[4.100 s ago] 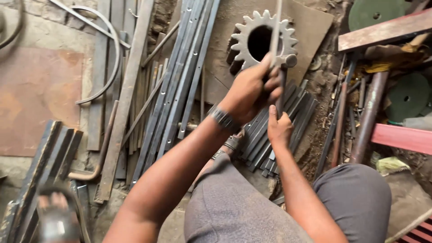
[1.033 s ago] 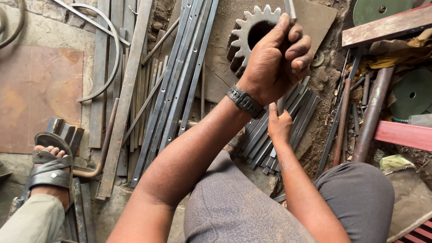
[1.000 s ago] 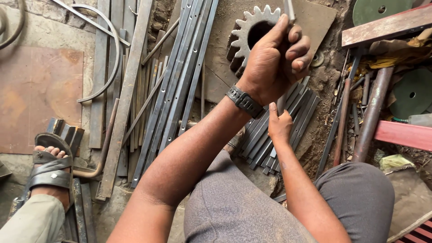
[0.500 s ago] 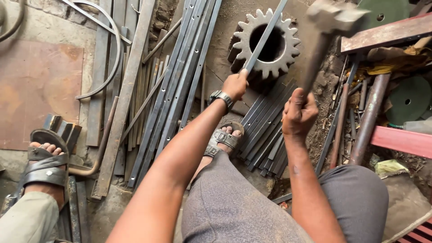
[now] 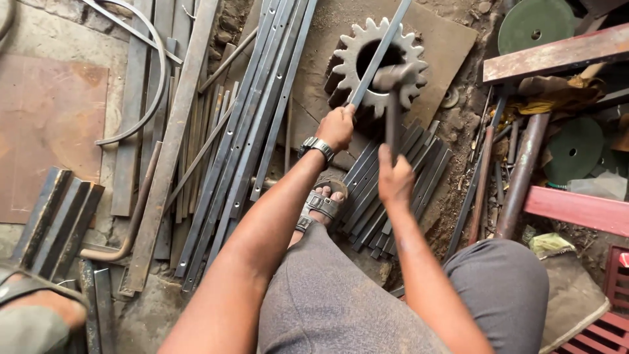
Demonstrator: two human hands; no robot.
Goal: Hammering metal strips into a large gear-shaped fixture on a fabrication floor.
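— Counting, biggest first: what's there?
— One toothed gear (image 5: 380, 65), one flat steel bar (image 5: 382, 56) lying across it, one hammer (image 5: 393, 98).
— And the hands?
— Apart. Left hand (image 5: 337, 126) clamps the bar, gear at one o'clock; right hand (image 5: 394, 180) grips the hammer handle, head at twelve.

light: soft even daylight | shadows: faint | blur: hammer head (image 5: 392, 77) motion-smeared | rest sharp

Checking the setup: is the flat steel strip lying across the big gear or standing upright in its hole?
Lying across. The left hand holds the strip slanting over the gear's toothed rim and bore.
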